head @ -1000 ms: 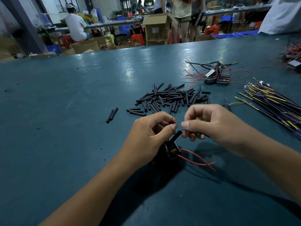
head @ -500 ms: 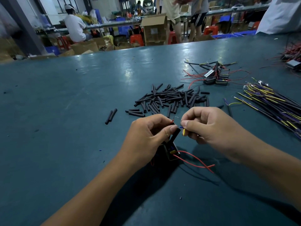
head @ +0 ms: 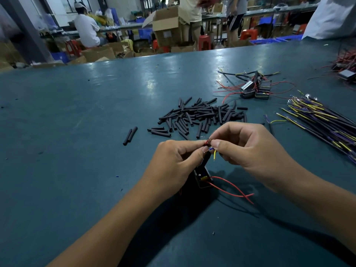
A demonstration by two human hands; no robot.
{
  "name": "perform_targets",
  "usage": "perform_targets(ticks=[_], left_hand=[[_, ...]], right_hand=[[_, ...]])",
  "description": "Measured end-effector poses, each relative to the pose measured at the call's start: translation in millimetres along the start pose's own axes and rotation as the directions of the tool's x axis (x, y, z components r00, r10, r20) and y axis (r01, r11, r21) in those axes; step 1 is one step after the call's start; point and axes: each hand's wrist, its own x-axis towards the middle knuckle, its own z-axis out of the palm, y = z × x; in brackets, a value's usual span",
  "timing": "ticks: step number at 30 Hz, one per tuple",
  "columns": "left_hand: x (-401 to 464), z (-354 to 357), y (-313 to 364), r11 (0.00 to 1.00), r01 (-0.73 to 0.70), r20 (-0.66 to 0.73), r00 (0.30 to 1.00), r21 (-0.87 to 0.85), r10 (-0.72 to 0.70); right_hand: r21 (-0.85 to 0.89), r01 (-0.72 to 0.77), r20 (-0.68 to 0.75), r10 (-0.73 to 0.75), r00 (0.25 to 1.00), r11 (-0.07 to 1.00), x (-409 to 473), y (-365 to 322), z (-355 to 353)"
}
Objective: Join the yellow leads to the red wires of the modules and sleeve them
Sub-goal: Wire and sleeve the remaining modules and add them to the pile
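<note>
Near the front edge of the smooth teal worktable [head: 77, 170] we work with both hands raised just above the surface, wide bare tabletop to our left and below our forearms. Our left hand [head: 173, 162] pinches a thin red wire [head: 207, 143] between thumb and forefinger; our right hand [head: 248, 149] pinches the short yellow lead [head: 214, 156] beside it, fingertips almost touching. Under the left palm sits the small black boxy module [head: 202, 178], its loose red leads [head: 231, 187] curling rightward. Beyond lie a scatter of matte black tubular sleeves [head: 200, 116], a heap of further modules [head: 254, 89] and a bundle of yellow-and-black cables [head: 323, 120]. Against half a second earlier, the hands have closed up — the yellow lead now hangs clear below the right thumb.
</note>
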Motion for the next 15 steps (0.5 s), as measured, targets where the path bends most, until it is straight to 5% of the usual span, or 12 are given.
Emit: perform_targets(ticks=[15], left_hand=[[0.7,1.6,-5.6,1.000,-0.003,-0.021,1.000,0.010,0.003]], right_hand=[[-0.088,0.066,-0.071,-0.072,0.995,0.994,0.6,5.2,0.4]])
